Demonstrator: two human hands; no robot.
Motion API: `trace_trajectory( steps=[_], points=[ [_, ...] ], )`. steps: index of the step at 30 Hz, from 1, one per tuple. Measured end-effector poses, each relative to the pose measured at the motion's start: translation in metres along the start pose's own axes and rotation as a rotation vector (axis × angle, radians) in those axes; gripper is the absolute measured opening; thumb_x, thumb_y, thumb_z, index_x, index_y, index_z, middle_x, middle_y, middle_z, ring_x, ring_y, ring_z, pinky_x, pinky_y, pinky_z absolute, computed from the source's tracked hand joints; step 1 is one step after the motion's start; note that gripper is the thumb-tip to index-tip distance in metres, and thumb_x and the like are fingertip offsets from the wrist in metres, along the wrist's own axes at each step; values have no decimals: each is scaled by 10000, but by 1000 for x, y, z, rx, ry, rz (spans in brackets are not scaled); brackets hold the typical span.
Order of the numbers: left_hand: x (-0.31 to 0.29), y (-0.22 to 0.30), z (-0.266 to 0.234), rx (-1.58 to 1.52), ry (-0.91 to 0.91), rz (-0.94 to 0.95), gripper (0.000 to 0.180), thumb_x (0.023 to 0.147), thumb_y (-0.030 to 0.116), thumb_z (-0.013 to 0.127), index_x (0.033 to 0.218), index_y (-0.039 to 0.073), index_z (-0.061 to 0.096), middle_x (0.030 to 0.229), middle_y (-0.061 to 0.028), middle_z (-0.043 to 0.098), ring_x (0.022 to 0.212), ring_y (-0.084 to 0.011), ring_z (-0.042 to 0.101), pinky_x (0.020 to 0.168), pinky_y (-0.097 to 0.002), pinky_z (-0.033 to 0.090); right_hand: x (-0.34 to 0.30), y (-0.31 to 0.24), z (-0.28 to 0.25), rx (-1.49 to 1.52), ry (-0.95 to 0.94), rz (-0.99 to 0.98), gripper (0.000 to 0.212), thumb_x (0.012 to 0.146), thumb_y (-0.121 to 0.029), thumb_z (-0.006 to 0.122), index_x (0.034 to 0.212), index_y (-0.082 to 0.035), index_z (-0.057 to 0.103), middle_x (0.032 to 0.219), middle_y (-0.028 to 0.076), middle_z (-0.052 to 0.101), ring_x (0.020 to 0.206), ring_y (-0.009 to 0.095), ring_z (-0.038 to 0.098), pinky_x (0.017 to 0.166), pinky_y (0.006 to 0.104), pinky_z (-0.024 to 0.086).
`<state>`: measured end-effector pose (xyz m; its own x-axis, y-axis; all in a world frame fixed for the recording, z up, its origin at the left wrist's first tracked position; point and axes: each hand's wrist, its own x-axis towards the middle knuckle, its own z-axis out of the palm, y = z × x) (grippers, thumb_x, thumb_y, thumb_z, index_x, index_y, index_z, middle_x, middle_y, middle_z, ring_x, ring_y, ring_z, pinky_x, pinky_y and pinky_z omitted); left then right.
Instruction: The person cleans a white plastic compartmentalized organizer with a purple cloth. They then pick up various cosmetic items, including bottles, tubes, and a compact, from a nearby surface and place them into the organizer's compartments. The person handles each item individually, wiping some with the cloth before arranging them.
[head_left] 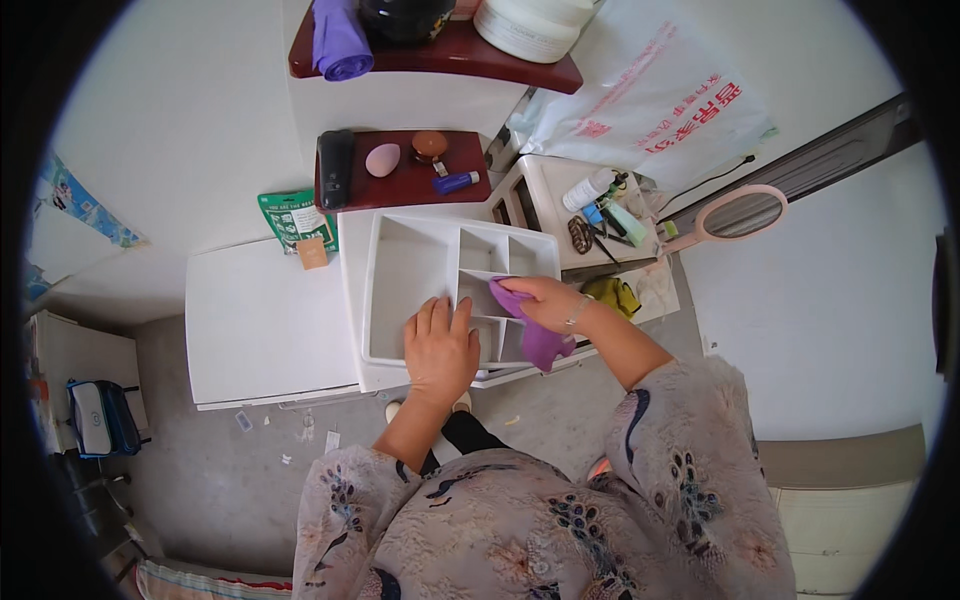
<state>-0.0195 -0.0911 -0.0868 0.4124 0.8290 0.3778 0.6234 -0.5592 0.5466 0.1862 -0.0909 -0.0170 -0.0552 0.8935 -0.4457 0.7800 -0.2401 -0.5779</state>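
A white divided organizer tray (408,262) lies in front of me on a white cabinet, its compartments holding nothing that I can see. With my right hand (548,302) I grip a purple cloth (546,343), which hangs over the tray's small right-hand compartments. My left hand (440,348) rests on the near part of the tray, fingers stretched forward by the divider between the large left compartment and the small ones. Those fingers appear to hold nothing. The near compartments are partly hidden by my hands and the cloth.
Behind the tray, a dark red shelf (400,198) bears a pink makeup sponge (382,160), a black case and a blue tube (456,182). Bottles and a hair clip crowd the white stand (545,172) at right, beside a pink hand mirror (742,212). A green pouch (290,215) stands left.
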Motion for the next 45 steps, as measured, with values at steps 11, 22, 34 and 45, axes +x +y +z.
trace_trajectory(
  steps=[11, 22, 34, 45],
  points=[
    [-15, 65, -20, -864, -143, -225, 296, 856, 168, 610, 1123, 40, 598, 1008, -109, 586, 901, -198, 565, 789, -300, 437, -153, 54, -2, 1195, 253, 6, 290, 903, -126, 513, 1166, -6, 534, 1055, 68, 591, 958, 139, 559, 867, 281, 455],
    [33, 162, 1, -905, -126, -584, 101, 839, 94, 619, 862, -1, 642, 775, -24, 607, 680, -103, 547, 647, -244, 449, -135, 123, -9, 1169, 300, 42, 197, 914, -174, 553, 1047, -30, 567, 921, -4, 604, 828, 73, 545, 720, 224, 458],
    [125, 222, 94, -499, -283, -526, 207, 779, 118, 637, 933, -18, 610, 757, -89, 650, 683, -142, 602, 632, -268, 480, -52, 184, -59, 706, 862, -203, 427, 870, -206, 610, 1243, -50, 473, 1157, 96, 530, 1054, 189, 501, 820, 315, 456],
    [138, 218, 99, 35, -729, 66, 418, 769, 218, 511, 1167, 98, 562, 1079, -198, 569, 1023, -392, 517, 886, -470, 420, -50, 183, -41, 1019, 634, -307, 411, 941, -153, 457, 1298, 35, 382, 1183, 153, 516, 983, 202, 557, 863, 301, 451]
  ],
)
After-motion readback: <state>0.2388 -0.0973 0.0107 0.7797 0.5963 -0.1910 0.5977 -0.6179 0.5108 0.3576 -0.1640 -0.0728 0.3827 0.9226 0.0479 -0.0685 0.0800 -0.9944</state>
